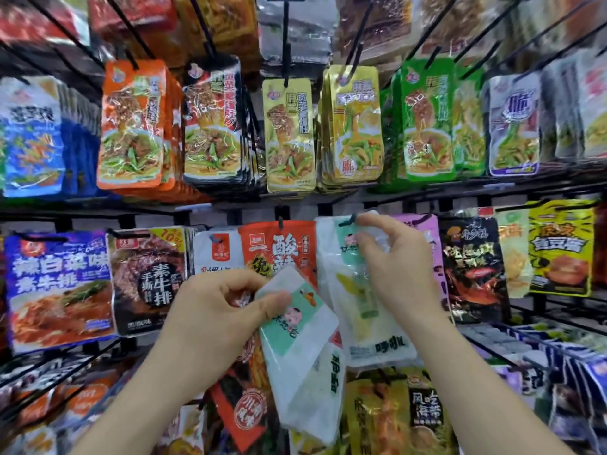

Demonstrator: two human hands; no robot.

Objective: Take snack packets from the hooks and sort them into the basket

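My left hand (216,310) pinches the top corner of a clear white packet with a mint-green label (299,349), held tilted in front of the rack, with more packets behind it. My right hand (391,264) pinches the top of a similar white and green packet (358,310) that still hangs on a black hook (348,221) in the lower row. No basket is in view.
Rows of bright snack packets hang on black hooks all around: orange (131,126), yellow (289,136) and green (427,123) ones above, a red one (279,247) and a black one (473,267) beside my hands. Black hook rods (285,41) stick out toward me.
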